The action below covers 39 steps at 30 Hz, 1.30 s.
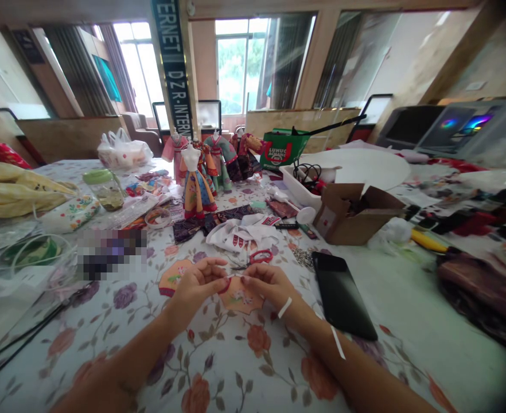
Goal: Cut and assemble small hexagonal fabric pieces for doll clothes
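Note:
My left hand is closed in a pinch, thumb against forefinger, over the upper left edge of an orange embroidered fabric piece with a dark red border. Opposite it, my right hand pinches too, its fingertips almost meeting the left ones. A thin white strip shows between the two pinches; the fingers hide its ends. Two white strips cling to my right wrist and forearm. Left of my left hand lies a similar orange embroidered piece, partly covered. Just beyond the fingers are red-handled scissors.
Beyond the scissors lies white printed cloth. Small dressed doll forms stand farther back. At right are a black phone-like slab, an open cardboard box and a white bin. A green-lidded jar and cables stand left.

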Tool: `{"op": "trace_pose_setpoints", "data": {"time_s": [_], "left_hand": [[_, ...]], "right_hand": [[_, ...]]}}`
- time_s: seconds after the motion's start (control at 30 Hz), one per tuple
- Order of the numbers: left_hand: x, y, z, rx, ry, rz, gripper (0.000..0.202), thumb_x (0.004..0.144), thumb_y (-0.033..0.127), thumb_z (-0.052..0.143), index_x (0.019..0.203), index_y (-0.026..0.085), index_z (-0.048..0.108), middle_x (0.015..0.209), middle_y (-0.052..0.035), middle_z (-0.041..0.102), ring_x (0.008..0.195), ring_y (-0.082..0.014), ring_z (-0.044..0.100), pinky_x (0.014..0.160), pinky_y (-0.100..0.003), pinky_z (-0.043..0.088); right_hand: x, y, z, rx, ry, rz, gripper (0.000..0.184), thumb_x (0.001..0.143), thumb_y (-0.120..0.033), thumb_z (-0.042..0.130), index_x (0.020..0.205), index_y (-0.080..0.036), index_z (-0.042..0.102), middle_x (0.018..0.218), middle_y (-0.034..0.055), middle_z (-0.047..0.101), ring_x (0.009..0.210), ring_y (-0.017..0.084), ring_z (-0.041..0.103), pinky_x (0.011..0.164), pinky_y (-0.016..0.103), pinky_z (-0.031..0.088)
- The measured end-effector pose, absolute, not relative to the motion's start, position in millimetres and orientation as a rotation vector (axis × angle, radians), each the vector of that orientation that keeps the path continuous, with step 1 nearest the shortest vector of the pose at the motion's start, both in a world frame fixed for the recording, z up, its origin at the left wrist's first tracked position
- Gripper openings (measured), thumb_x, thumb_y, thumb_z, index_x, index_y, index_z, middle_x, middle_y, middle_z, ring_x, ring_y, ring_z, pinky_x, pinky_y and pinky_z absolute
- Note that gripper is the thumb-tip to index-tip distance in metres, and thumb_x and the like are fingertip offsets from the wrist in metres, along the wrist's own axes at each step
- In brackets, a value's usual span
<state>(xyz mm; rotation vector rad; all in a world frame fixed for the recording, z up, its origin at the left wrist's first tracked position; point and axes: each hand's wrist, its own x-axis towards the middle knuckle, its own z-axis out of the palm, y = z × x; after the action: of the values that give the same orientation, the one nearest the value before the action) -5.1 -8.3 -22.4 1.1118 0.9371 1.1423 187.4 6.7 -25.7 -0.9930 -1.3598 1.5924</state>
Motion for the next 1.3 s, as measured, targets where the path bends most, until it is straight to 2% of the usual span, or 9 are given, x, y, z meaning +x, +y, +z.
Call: {"op": "trace_pose_setpoints", "data": {"time_s": [0.27,0.37,0.57,0.7,0.83,0.93,1.1,1.23,1.3], "left_hand": [[-1.8,-11.6,-22.4,1.181,0.917,1.118,0.025,0.067,0.022,0.078,0.088,0.016,0.066,0.079,-0.0015,0.066,0.076,-0.0117,0.060,0.071,-0.023,0.048],[-1.3,-12.0,-23.7,1.202,0.921,1.125,0.023,0.069,0.021,0.076,0.089,0.016,0.066,0.079,-0.0013,0.066,0.076,-0.0114,0.060,0.072,-0.022,0.048],[-1.0,-12.7,-23.2,1.210,0.951,1.159,0.022,0.070,0.020,0.074,0.090,0.017,0.065,0.075,-0.0004,0.066,0.072,-0.0116,0.061,0.068,-0.022,0.048],[-1.5,-10.9,-21.7,1.120,0.998,1.269,0.022,0.070,0.020,0.074,0.089,0.017,0.065,0.074,0.0006,0.065,0.069,-0.0102,0.059,0.066,-0.021,0.047],[-2.2,-7.7,-24.4,1.019,1.005,1.396,0.020,0.070,0.020,0.073,0.088,0.017,0.064,0.080,0.0001,0.063,0.075,-0.0096,0.057,0.070,-0.020,0.045],[-3.6,-8.0,-24.4,0.986,0.964,1.272,0.023,0.071,0.019,0.072,0.093,0.017,0.064,0.081,-0.0002,0.062,0.072,-0.0097,0.056,0.069,-0.021,0.044],[-9.3,-9.4,-16.7,1.027,0.764,0.893,0.048,0.069,0.020,0.074,0.114,0.021,0.057,0.087,-0.0022,0.061,0.078,-0.0153,0.059,0.068,-0.026,0.045],[-10.2,-8.1,-16.0,1.160,0.759,0.908,0.034,0.078,0.032,0.067,0.109,0.018,0.060,0.083,-0.0027,0.062,0.072,-0.0149,0.061,0.069,-0.028,0.045],[-8.1,-7.9,-18.8,1.187,0.798,0.922,0.031,0.076,0.032,0.070,0.101,0.017,0.063,0.078,-0.0019,0.062,0.068,-0.0137,0.060,0.068,-0.028,0.045]], "right_hand": [[185.9,1.2,-24.1,-0.970,-1.473,1.589,0.027,0.075,-0.040,0.070,0.082,-0.014,0.068,0.068,-0.0004,0.061,0.054,0.008,0.048,0.051,0.020,0.034],[186.3,1.4,-23.4,-0.968,-1.507,1.552,0.027,0.075,-0.039,0.070,0.080,-0.013,0.069,0.071,0.0010,0.063,0.058,0.010,0.051,0.054,0.021,0.036],[186.1,2.0,-24.7,-0.977,-1.545,1.536,0.026,0.075,-0.039,0.069,0.081,-0.014,0.069,0.064,-0.0017,0.059,0.052,0.008,0.046,0.049,0.020,0.032],[185.8,1.8,-26.8,-0.950,-1.468,1.602,0.026,0.073,-0.040,0.071,0.080,-0.015,0.069,0.067,-0.0008,0.063,0.057,0.010,0.053,0.054,0.021,0.038],[186.4,5.9,-31.5,-0.965,-1.359,1.630,0.028,0.070,-0.041,0.074,0.079,-0.015,0.068,0.072,0.0010,0.067,0.061,0.012,0.058,0.059,0.023,0.042],[187.1,9.4,-33.2,-1.016,-1.229,1.617,0.030,0.067,-0.041,0.076,0.079,-0.016,0.066,0.070,0.0007,0.067,0.060,0.013,0.060,0.059,0.024,0.044],[189.8,7.4,-25.5,-1.042,-1.240,1.612,0.030,0.066,-0.041,0.076,0.078,-0.016,0.064,0.067,0.0000,0.065,0.059,0.013,0.058,0.057,0.024,0.043],[191.5,-0.4,-18.1,-0.966,-1.499,1.695,0.028,0.069,-0.040,0.074,0.074,-0.014,0.064,0.063,-0.0008,0.061,0.056,0.011,0.053,0.052,0.021,0.037],[190.6,-3.2,-19.0,-0.945,-1.628,1.687,0.026,0.072,-0.039,0.072,0.076,-0.014,0.065,0.061,-0.0019,0.059,0.054,0.010,0.050,0.050,0.020,0.034]]}}
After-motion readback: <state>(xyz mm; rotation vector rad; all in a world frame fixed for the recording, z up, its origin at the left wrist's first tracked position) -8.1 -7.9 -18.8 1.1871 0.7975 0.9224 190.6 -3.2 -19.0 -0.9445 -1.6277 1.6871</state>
